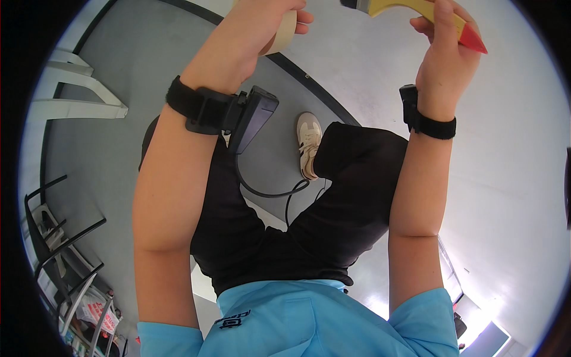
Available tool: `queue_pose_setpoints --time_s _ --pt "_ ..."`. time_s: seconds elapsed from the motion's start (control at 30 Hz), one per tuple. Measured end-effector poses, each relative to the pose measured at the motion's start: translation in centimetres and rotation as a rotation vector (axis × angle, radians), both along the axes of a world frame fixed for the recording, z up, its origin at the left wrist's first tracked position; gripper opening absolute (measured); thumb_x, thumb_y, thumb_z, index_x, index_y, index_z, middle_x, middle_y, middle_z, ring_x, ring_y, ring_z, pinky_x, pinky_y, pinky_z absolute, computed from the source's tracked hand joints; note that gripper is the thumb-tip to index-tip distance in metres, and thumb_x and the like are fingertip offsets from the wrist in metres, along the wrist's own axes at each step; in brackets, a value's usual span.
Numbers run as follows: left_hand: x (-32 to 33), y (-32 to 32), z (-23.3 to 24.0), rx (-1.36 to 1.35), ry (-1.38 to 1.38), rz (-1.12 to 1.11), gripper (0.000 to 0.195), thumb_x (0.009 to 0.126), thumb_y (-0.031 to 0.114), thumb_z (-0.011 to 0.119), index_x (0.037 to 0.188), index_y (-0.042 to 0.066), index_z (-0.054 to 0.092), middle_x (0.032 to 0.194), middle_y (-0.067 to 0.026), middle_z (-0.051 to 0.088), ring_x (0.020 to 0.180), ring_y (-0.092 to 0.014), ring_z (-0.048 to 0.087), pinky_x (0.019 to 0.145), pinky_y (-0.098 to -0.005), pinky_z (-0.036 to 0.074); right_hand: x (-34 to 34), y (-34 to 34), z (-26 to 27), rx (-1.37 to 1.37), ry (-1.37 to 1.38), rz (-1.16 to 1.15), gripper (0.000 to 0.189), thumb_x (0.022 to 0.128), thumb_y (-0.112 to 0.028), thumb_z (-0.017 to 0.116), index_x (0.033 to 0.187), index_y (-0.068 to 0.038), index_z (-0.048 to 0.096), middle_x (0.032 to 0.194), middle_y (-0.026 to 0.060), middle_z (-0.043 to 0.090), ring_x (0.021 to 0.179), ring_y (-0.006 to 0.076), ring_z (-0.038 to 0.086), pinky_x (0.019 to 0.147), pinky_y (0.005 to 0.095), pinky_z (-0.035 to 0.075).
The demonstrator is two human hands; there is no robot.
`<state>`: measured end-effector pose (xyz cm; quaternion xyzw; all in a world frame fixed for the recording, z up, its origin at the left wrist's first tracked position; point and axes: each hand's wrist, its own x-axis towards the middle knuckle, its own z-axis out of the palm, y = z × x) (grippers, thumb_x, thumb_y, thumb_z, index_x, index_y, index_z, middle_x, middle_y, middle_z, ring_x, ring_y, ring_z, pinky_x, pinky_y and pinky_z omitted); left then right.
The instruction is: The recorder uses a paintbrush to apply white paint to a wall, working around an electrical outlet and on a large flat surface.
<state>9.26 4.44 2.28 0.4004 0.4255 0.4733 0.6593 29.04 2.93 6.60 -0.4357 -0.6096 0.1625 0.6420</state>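
Observation:
At the top edge, my left hand (pixel 250 40) grips a roll of cream masking tape (pixel 286 35), its fingertips showing past the roll's far side. Part of that hand and roll is cut off by the frame. To the right, my right hand (pixel 448 49) is closed around the yellow handle of a flat paintbrush (pixel 388 5). The handle ends in a red tip beside my palm. Its metal ferrule and dark bristles point left, partly out of frame. A gap separates the brush from the tape.
Black straps hold small devices (pixel 256 118) on both wrists; a black cable (pixel 267 195) hangs from the left one. A pale wall (pixel 495 178) with dark skirting (pixel 312 82) runs along the right. White metal legs (pixel 84 107) and a black-framed rack (pixel 71 241) with a plastic bag (pixel 96 310) stand left.

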Motion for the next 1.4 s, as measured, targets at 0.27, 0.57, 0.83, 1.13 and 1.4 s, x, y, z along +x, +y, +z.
queue_pose_setpoints --time_s 0.27,0.57,0.83,1.13,1.4 --pt "0.2 0.0 0.6 -0.063 0.032 0.014 0.016 0.086 0.016 0.054 0.088 0.0 0.059 0.08 -0.007 0.062 0.073 -0.014 0.06 0.067 -0.0259 0.047 -0.2 -0.1 0.6 0.08 -0.013 -0.114 0.023 0.094 -0.026 0.057 0.099 -0.004 0.059 0.097 0.0067 0.065 0.066 0.0073 0.053 0.064 0.0217 0.045" --pt "0.2 0.0 0.6 -0.053 0.039 0.04 0.017 0.086 0.015 0.054 0.088 0.0 0.058 0.081 -0.008 0.062 0.073 -0.015 0.06 0.067 -0.0262 0.048 1.6 0.6 -0.9 -0.372 -0.071 0.044 0.019 0.091 -0.023 0.062 0.095 -0.005 0.061 0.091 0.0029 0.065 0.066 0.0063 0.052 0.062 0.0204 0.045" --pt "0.0 0.2 0.1 -0.036 0.019 0.014 0.017 0.086 0.016 0.054 0.088 0.0 0.059 0.08 -0.0074 0.062 0.072 -0.014 0.059 0.066 -0.0261 0.047 1.5 0.5 0.0 0.078 -0.107 0.03 0.02 0.092 -0.023 0.06 0.1 -0.004 0.06 0.098 0.0054 0.065 0.07 0.0072 0.054 0.066 0.0213 0.046" --pt "-0.3 0.2 -0.1 -0.009 0.115 0.0 0.022 0.085 0.021 0.055 0.089 0.0 0.061 0.084 -0.0065 0.064 0.078 -0.014 0.061 0.072 -0.0267 0.046 2.3 0.3 -0.1 -0.357 -0.252 0.027 0.025 0.09 -0.026 0.061 0.101 -0.004 0.063 0.1 0.0048 0.068 0.072 0.0106 0.059 0.075 0.0247 0.049" --pt "-0.2 -0.1 0.1 0.002 0.184 -0.014 0.028 0.088 0.032 0.056 0.092 0.006 0.065 0.089 -0.0016 0.065 0.085 -0.009 0.058 0.071 -0.024 0.039 1.8 0.1 0.7 0.095 -0.165 0.016 0.019 0.092 -0.015 0.057 0.102 0.001 0.06 0.106 0.0123 0.066 0.075 0.0147 0.063 0.075 0.0285 0.052"
